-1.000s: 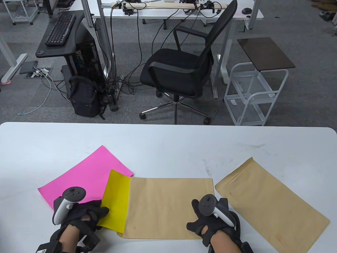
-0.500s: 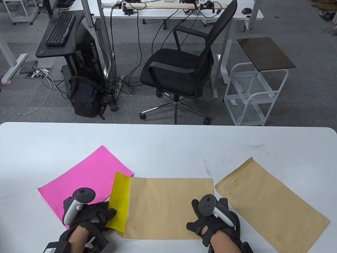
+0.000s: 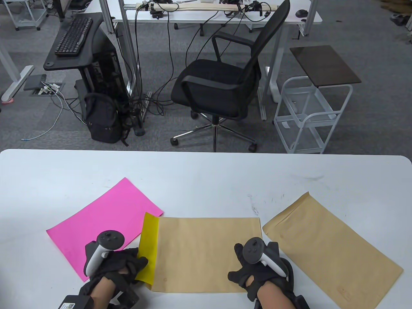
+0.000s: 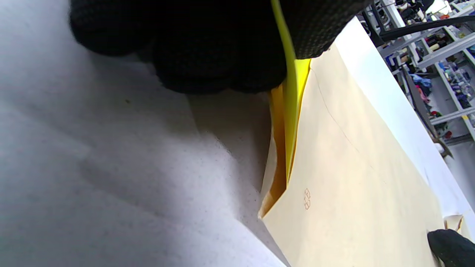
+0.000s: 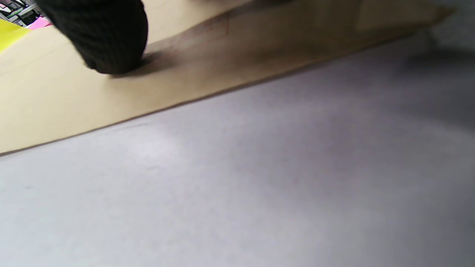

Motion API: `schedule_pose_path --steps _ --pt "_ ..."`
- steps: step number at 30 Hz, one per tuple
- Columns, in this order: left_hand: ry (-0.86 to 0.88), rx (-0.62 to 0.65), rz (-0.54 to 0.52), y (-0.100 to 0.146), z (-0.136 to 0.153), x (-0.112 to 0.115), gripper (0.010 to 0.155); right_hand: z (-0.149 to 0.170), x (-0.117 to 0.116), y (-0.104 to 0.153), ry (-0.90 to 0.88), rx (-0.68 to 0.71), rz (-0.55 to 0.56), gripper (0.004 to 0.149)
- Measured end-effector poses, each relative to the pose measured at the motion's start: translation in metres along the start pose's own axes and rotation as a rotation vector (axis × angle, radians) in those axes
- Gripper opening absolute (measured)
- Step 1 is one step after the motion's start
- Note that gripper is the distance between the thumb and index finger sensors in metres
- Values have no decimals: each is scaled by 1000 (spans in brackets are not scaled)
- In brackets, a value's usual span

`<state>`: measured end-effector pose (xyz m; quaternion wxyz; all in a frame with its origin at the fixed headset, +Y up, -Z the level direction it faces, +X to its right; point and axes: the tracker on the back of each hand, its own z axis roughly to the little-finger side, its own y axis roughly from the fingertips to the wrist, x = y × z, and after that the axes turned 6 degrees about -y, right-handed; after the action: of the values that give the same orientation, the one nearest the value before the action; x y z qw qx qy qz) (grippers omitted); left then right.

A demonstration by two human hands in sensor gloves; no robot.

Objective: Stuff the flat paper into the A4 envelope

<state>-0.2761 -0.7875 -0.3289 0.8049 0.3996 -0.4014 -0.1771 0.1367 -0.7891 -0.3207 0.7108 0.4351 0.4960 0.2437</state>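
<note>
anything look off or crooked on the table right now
Nothing stands out. The yellow paper feeds straight into the envelope, pinched by the left hand; the right hand rests on the envelope. The pink sheet and spare envelope lie flat, merely angled.

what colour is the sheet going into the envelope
Yellow sheet, clearest in the table view.

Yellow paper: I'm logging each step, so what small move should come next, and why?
Probably the left hand pushes the yellow paper further right into the envelope: a strip shows outside its mouth, while the right hand pins the envelope down.
</note>
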Motion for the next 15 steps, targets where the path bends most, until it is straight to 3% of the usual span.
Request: schedule_pose_path --steps 8,15 --pt "-167 -45 -116 8 -5 -7 56 -1 1 1 20 -16 16 84" --pt "-325 -88 -260 11 -6 -13 55 -2 1 1 38 -33 28 83"
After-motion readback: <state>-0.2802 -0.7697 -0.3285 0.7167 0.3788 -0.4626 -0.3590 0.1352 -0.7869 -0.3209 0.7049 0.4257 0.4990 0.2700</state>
